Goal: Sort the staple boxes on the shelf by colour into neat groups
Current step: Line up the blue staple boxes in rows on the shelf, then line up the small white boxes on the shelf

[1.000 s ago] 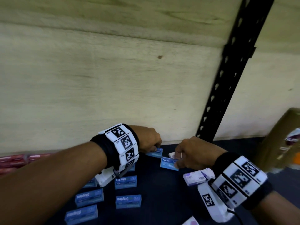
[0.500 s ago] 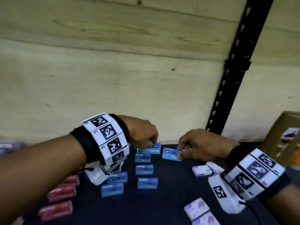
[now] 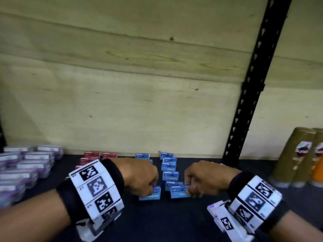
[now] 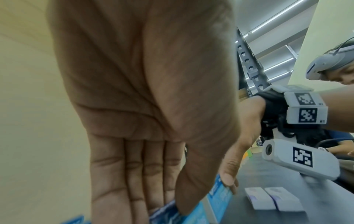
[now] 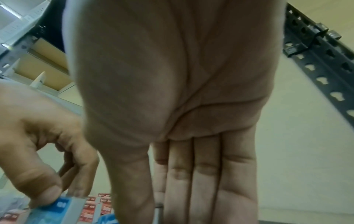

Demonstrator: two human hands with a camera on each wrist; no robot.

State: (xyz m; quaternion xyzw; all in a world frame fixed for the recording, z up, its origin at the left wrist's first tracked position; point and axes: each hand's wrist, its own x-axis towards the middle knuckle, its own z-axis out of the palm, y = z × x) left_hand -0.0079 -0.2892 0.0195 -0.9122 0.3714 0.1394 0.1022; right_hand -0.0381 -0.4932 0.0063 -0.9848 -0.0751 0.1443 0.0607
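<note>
The left hand (image 3: 139, 177) pinches a blue staple box (image 3: 150, 193) between thumb and fingers at the near end of the left blue column; the right hand (image 3: 204, 179) likewise grips another blue staple box (image 3: 179, 191) at the near end of the right column; both boxes sit low on the dark shelf (image 3: 166, 220), close together but apart; behind them the blue boxes (image 3: 168, 166) run in two rows toward the wooden back panel (image 3: 122, 102); red boxes (image 3: 91, 155) stand further left; purple boxes (image 3: 26, 165) fill the far left; pale lilac boxes (image 4: 273, 198) lie beside the right wrist; gold cans (image 3: 297, 154) stand at the far right, beyond the black upright (image 3: 244, 102).
</note>
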